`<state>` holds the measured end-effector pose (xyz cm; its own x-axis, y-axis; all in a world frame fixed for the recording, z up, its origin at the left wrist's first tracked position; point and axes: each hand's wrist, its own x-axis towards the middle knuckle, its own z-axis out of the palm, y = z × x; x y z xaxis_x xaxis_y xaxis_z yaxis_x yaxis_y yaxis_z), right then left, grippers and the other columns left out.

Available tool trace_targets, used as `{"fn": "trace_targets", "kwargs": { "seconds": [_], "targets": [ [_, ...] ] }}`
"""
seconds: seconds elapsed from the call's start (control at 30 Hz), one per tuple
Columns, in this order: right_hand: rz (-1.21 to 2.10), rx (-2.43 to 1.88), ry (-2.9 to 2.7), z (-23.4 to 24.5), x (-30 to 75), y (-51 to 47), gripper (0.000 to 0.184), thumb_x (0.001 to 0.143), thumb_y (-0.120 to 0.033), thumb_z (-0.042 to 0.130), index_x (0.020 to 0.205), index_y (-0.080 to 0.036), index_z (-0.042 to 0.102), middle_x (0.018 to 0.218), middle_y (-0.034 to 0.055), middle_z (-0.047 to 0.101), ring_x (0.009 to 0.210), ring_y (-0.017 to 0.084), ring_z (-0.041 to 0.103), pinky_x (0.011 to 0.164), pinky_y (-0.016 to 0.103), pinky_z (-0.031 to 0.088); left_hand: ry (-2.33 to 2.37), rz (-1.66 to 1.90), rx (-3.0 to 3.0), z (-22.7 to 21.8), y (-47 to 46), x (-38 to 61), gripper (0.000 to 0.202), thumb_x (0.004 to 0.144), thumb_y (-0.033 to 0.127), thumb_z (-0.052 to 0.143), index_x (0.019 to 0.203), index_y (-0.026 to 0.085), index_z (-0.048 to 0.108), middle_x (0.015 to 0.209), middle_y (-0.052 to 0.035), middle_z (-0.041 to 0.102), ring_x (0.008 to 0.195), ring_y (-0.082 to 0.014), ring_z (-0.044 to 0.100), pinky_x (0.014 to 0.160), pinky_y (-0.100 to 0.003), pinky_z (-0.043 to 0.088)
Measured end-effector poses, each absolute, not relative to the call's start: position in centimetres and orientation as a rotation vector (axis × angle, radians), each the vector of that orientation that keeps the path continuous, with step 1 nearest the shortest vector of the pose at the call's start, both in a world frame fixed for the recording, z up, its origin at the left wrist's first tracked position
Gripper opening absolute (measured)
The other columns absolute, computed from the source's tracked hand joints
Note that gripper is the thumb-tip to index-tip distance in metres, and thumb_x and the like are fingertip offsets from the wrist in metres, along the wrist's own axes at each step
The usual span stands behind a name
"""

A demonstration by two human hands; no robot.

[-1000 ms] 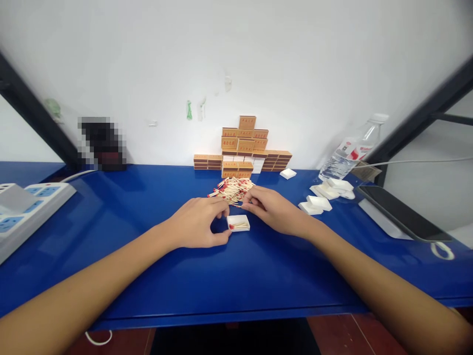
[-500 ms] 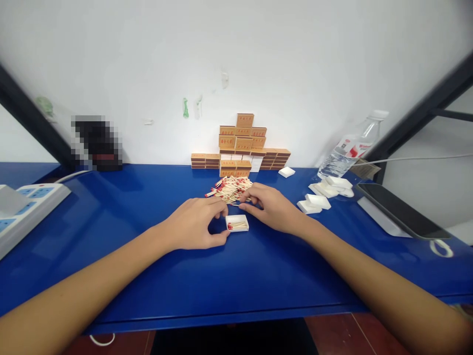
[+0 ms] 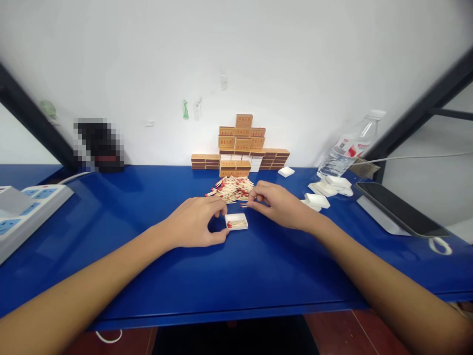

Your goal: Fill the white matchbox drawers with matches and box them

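Observation:
My left hand (image 3: 199,222) curves round the left end of a small white matchbox tray (image 3: 242,217) on the table, thumb at its near corner and forefinger at its far corner. A few red-headed matches (image 3: 236,224) lie inside the tray. My right hand (image 3: 271,202) is closed in a pinch on matches (image 3: 244,205), whose red heads stick out to the left, just beyond the tray's far right side. Right behind them spreads a heap of loose matches (image 3: 234,187), with red heads and pale sticks.
Brown matchboxes (image 3: 244,144) stand stacked against the wall. A lone white tray (image 3: 286,171) and several more white trays (image 3: 325,187) lie to the right, by a water bottle (image 3: 345,148) and a phone (image 3: 401,207). A power strip (image 3: 40,202) is at the left on the blue table (image 3: 177,296).
My right hand has drawn slightly right from the heap's front edge, and red match heads now show at its fingertips. My left hand stays at the tray.

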<state>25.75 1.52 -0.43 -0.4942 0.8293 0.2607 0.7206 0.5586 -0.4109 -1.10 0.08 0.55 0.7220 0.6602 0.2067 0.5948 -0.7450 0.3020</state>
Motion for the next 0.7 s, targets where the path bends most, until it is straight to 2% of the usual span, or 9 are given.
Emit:
{"fn": "trace_targets", "kwargs": {
  "seconds": [0.3,0.7],
  "targets": [
    [0.401,-1.266,-2.409,-1.5,26.3,2.3,0.010,0.100,-0.031,0.064,0.098,-0.021,0.065,0.088,0.0023,0.058,0.078,0.018,0.052,0.071,0.029,0.038,0.993,0.444,2.720,0.5,0.0,-1.2,0.023,0.084,0.039,0.068,0.097,0.020,0.064,0.092,-0.0017,0.069,0.074,-0.0177,0.062,0.067,-0.031,0.045],
    [0.495,-1.201,-2.384,-0.7,25.8,1.2,0.016,0.105,-0.030,0.052,0.094,-0.021,0.060,0.093,0.0043,0.059,0.080,0.018,0.054,0.073,0.031,0.042,0.999,0.442,2.719,0.6,0.0,-1.3,0.023,0.084,0.039,0.068,0.098,0.020,0.064,0.092,-0.0015,0.070,0.074,-0.0178,0.062,0.067,-0.032,0.044]
  ]
}}
